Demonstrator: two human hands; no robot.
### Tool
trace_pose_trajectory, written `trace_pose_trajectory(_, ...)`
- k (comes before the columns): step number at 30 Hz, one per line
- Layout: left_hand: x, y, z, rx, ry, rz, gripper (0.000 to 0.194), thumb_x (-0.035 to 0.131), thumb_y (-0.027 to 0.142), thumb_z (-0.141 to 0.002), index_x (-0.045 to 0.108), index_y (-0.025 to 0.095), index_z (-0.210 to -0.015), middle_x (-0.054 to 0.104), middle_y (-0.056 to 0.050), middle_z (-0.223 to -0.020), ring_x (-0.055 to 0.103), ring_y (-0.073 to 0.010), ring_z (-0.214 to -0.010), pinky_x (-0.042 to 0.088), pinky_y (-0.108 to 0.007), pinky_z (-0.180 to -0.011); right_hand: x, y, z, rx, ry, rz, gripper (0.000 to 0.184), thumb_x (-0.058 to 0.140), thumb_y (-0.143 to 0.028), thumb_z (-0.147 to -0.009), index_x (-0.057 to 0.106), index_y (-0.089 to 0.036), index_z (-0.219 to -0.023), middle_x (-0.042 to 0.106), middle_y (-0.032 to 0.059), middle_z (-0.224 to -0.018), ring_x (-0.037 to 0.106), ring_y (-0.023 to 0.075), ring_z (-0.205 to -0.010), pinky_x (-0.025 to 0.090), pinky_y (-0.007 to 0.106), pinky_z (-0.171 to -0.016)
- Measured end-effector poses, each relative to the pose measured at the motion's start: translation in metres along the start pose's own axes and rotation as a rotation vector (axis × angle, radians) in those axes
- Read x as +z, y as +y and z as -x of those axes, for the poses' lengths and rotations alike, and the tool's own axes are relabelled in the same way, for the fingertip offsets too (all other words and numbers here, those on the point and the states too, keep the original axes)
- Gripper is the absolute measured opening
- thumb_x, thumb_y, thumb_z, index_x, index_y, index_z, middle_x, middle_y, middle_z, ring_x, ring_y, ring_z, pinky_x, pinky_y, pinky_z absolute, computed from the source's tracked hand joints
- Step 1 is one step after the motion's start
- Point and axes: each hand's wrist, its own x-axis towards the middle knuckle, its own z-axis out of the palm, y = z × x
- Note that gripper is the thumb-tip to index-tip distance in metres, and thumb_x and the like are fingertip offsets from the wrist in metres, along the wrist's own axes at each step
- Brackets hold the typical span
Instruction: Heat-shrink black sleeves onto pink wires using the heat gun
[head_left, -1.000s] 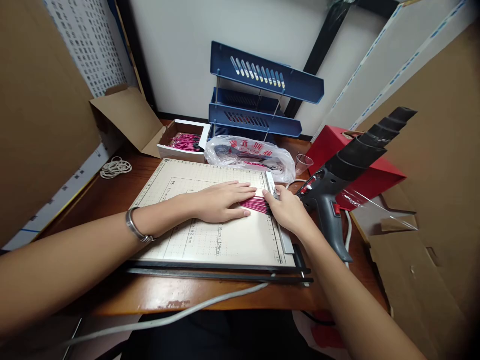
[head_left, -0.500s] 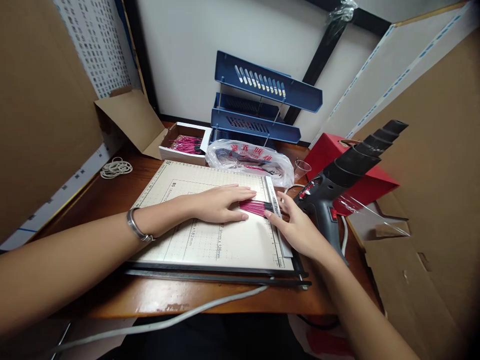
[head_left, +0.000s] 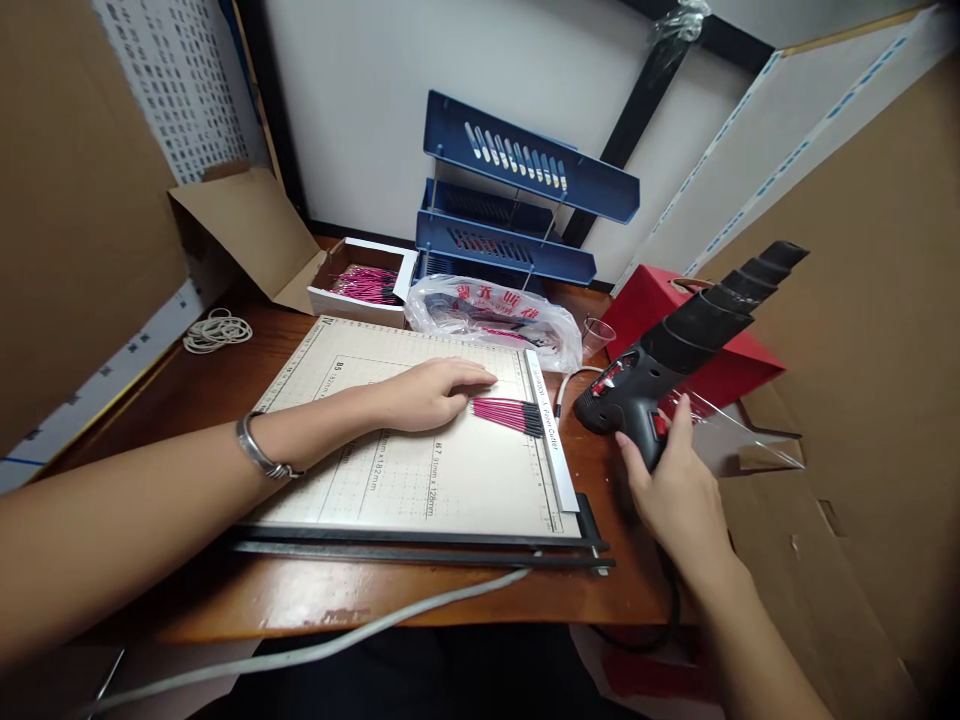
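Note:
My left hand [head_left: 420,395] lies palm down on the cream gridded board of a paper cutter [head_left: 397,490], fingers stretched out. Just past its thumb, a row of pink wires with black sleeved ends [head_left: 506,413] fans out, the black ends near the cutter's white edge strip [head_left: 553,435]. Whether the hand touches the wires' left ends cannot be seen. At the right, my right hand [head_left: 682,490] is around the handle of a dark heat gun [head_left: 652,380], thumb on the near side by a red switch; its other fingers are partly hidden. The gun stands tilted, nozzle pointing up and right.
Behind the cutter are an open box [head_left: 360,305] of pink wires, a clear plastic bag [head_left: 495,320] and a blue tiered rack [head_left: 510,240]. A clear cup [head_left: 598,338] and red box [head_left: 637,300] stand near the gun. A pale cable [head_left: 390,620] crosses the front edge.
My right hand has left the wires' black ends and moved right onto the heat gun's handle. My left hand has drawn back slightly left, showing more of the wires.

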Motion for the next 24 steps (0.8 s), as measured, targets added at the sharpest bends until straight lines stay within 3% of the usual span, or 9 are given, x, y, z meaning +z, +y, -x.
trace_pose_trajectory(2, 0.0, 0.001, 0.0, 0.001, -0.01, -0.011, 0.056, 0.048, 0.009, -0.088, 0.061, 0.011, -0.143, 0.059, -0.012, -0.151, 0.053, -0.0242, -0.142, 0.038, -0.042, -0.124, -0.001, -0.006, 0.003, 0.001, -0.015, 0.03, 0.082, 0.038, -0.056, -0.101, 0.015, -0.014, -0.168, 0.053, 0.0229, -0.153, 0.065, 0.0475, -0.121, 0.054, 0.062, -0.092)
trace_pose_trajectory(5, 0.0, 0.001, 0.0, 0.009, -0.01, -0.028, 0.055, 0.049, 0.011, -0.089, 0.062, 0.012, -0.142, 0.06, -0.012, -0.15, 0.054, -0.024, -0.142, 0.038, -0.041, -0.123, -0.003, -0.008, 0.002, -0.02, -0.039, 0.053, 0.074, 0.03, -0.052, -0.103, 0.021, -0.015, -0.167, 0.046, 0.0207, -0.16, 0.06, 0.0472, -0.13, 0.053, 0.063, -0.097)
trace_pose_trajectory(11, 0.0, -0.001, 0.0, 0.032, -0.014, -0.04, 0.055, 0.048, 0.012, -0.089, 0.061, 0.012, -0.142, 0.059, -0.013, -0.151, 0.053, -0.0247, -0.142, 0.039, -0.042, -0.123, -0.01, -0.002, -0.002, -0.082, -0.038, 0.054, 0.073, 0.034, -0.049, -0.103, 0.03, -0.008, -0.163, 0.049, 0.0245, -0.155, 0.054, 0.0455, -0.137, 0.048, 0.064, -0.105)
trace_pose_trajectory(14, 0.0, 0.0, 0.0, 0.032, -0.02, -0.037, 0.055, 0.048, 0.012, -0.089, 0.061, 0.011, -0.142, 0.058, -0.013, -0.151, 0.053, -0.0254, -0.142, 0.038, -0.044, -0.123, -0.014, -0.017, 0.005, -0.117, 0.146, 0.036, 0.079, 0.047, -0.056, -0.097, 0.039, -0.007, -0.159, 0.046, 0.027, -0.156, 0.052, 0.0481, -0.136, 0.044, 0.068, -0.107)
trace_pose_trajectory(16, 0.0, 0.0, -0.001, 0.035, -0.02, -0.036, 0.055, 0.048, 0.013, -0.089, 0.061, 0.011, -0.142, 0.059, -0.013, -0.151, 0.054, -0.0257, -0.142, 0.039, -0.044, -0.123, -0.012, -0.034, 0.01, -0.162, 0.262, -0.128, 0.081, 0.054, -0.059, -0.093, 0.044, -0.007, -0.155, 0.054, 0.0263, -0.147, 0.058, 0.0417, -0.128, 0.046, 0.061, -0.108)
trace_pose_trajectory(18, 0.001, 0.0, -0.002, 0.039, -0.01, -0.037, 0.055, 0.049, 0.013, -0.089, 0.062, 0.011, -0.142, 0.06, -0.014, -0.15, 0.055, -0.0258, -0.141, 0.039, -0.043, -0.123, -0.005, -0.053, 0.012, -0.182, 0.058, -0.334, 0.076, 0.057, -0.063, -0.091, 0.052, -0.014, -0.148, 0.062, 0.0215, -0.139, 0.067, 0.0331, -0.112, 0.054, 0.051, -0.099)
trace_pose_trajectory(20, 0.001, -0.001, -0.002, 0.043, 0.003, -0.044, 0.054, 0.049, 0.013, -0.088, 0.062, 0.011, -0.141, 0.061, -0.014, -0.148, 0.056, -0.0255, -0.139, 0.04, -0.043, -0.122, 0.006, -0.068, 0.009, -0.186, -0.17, -0.428, 0.079, 0.063, -0.064, -0.087, 0.05, -0.016, -0.148, 0.064, 0.0192, -0.136, 0.069, 0.0303, -0.105, 0.055, 0.049, -0.097)
trace_pose_trajectory(24, 0.003, -0.002, -0.001, 0.053, 0.012, -0.056, 0.054, 0.049, 0.011, -0.087, 0.063, 0.011, -0.14, 0.063, -0.014, -0.147, 0.057, -0.0255, -0.139, 0.041, -0.044, -0.121, 0.021, -0.078, 0.001, -0.2, -0.353, -0.531, 0.065, 0.064, -0.053, -0.089, 0.054, -0.017, -0.143, 0.067, 0.0151, -0.135, 0.067, 0.0294, -0.117, 0.051, 0.045, -0.104)
